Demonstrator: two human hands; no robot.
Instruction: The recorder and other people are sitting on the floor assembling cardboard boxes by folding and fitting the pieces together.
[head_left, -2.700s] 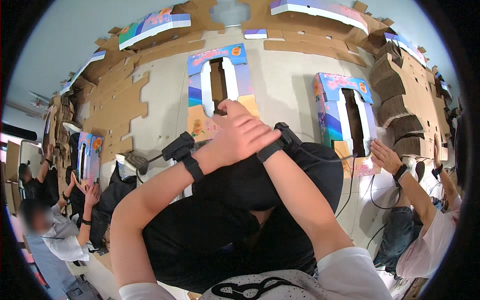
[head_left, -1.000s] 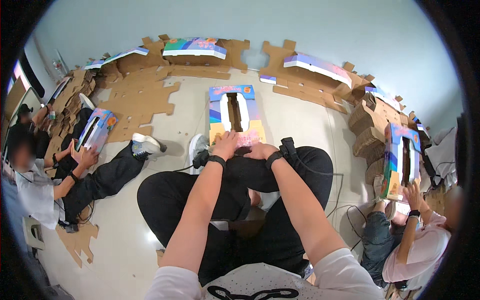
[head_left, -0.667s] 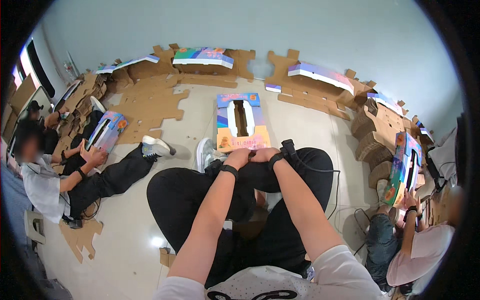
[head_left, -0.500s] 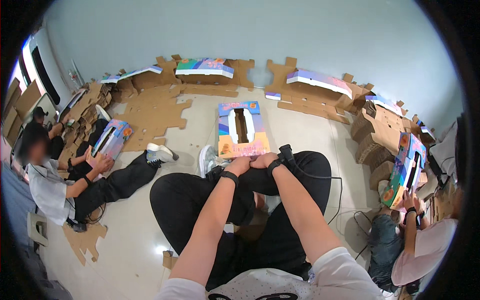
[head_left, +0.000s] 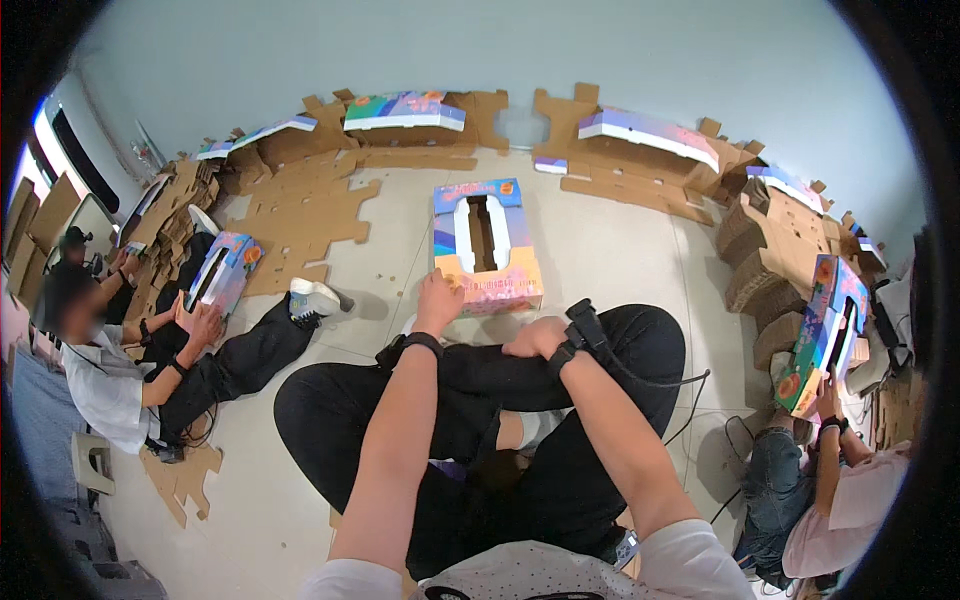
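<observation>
A colourful cardboard box (head_left: 515, 288), blue and purple at the far end and orange-pink near me, lies on the floor ahead of my crossed legs. A long white-rimmed slot is cut in its top, showing brown inside. My left hand (head_left: 438, 303) is at the box's near left corner, fingers apart and touching it, not wrapped round it. Just right of it, my right hand (head_left: 537, 338) rests on my black trouser leg (head_left: 470, 370), loosely open, with nothing visible in it; its fingertips are partly hidden.
Flattened brown cardboard (head_left: 300, 225) and printed sleeves (head_left: 405, 110) line the wall. Stacked cardboard (head_left: 765, 260) stands at right. People sit on both sides, one with a printed box (head_left: 222, 275), another with a similar box (head_left: 832, 335). A black cable (head_left: 690, 395) runs by my right knee.
My hands, clasped together at my leg before, have come apart. The left reached forward to the box's corner while the right stayed on my leg. The view has shifted slightly.
</observation>
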